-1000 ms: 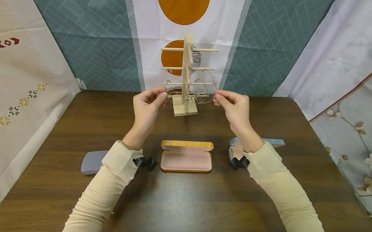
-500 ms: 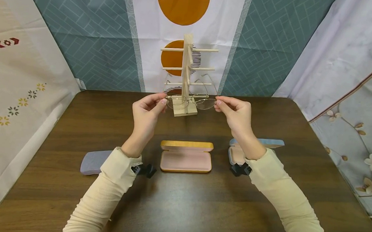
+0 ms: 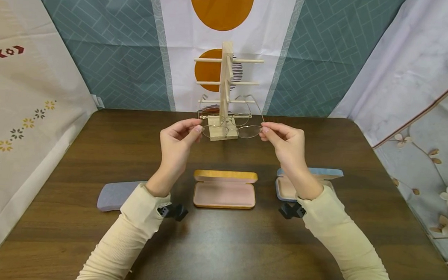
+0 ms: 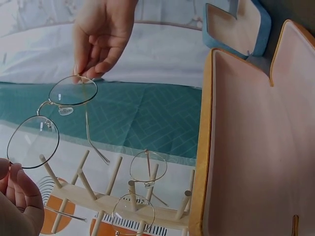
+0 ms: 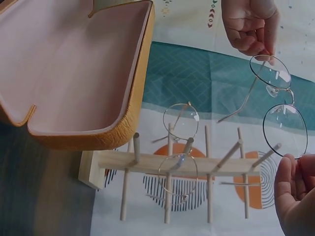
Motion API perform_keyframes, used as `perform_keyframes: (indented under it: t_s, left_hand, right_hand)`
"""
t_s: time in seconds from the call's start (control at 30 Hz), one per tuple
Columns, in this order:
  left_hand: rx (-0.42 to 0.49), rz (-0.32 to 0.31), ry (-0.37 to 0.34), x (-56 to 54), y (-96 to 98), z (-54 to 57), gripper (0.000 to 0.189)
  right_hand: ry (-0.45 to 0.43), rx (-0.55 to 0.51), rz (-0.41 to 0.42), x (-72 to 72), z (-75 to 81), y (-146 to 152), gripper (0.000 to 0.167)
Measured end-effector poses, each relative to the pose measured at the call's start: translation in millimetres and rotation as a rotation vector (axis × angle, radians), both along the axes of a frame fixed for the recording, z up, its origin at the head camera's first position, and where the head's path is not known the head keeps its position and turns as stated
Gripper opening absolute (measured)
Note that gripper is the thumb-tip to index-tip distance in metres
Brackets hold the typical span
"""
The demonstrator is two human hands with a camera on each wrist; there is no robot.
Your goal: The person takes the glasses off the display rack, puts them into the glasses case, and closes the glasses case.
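Observation:
In the head view my left hand (image 3: 176, 148) and right hand (image 3: 286, 154) pinch a pair of eyeglasses (image 3: 249, 132) at its two outer corners. The glasses have thin round rims, and their temples extend away toward the wooden stand (image 3: 225, 78). Fingertips and thumbs hold the frame at the hinges, as the left wrist view also shows. A second pair of thin gold eyeglasses (image 5: 180, 121) hangs on the lower pegs of the stand, just behind the held pair. Below, between the forearms, an orange glasses case (image 3: 224, 195) lies with its lid up, showing pink lining.
A blue glasses case (image 3: 286, 190) with its lid raised lies at the right, partly behind the right forearm. The closed grey-purple case (image 3: 114, 196) lies left, partly under the left sleeve. Patterned cloths hang behind and beside the brown table (image 3: 217, 251).
Both hands have brought the eyeglasses down and toward me, away from the stand's pegs. The other pair stays on the stand, and the cases have not moved.

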State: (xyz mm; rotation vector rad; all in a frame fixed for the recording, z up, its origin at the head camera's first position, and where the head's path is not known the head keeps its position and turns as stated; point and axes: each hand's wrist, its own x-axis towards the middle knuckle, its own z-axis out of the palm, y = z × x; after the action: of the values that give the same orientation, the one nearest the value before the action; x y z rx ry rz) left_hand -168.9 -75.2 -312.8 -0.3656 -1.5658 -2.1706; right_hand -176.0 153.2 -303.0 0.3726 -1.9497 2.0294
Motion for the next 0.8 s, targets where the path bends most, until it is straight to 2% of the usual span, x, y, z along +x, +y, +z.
perform_keyframes:
  t_s: [0.57,0.8]
  left_hand:
    - [-0.039,0.005,-0.013,6.5,-2.3,-8.5,0.007]
    - [-0.064,0.003,-0.02,9.5,-4.9,-11.0,0.007]
  right_hand:
    - [0.035,-0.001,0.014,9.1,-7.8,2,0.018]
    - [0.029,0.012,0.009,11.8,-10.8,1,0.018]
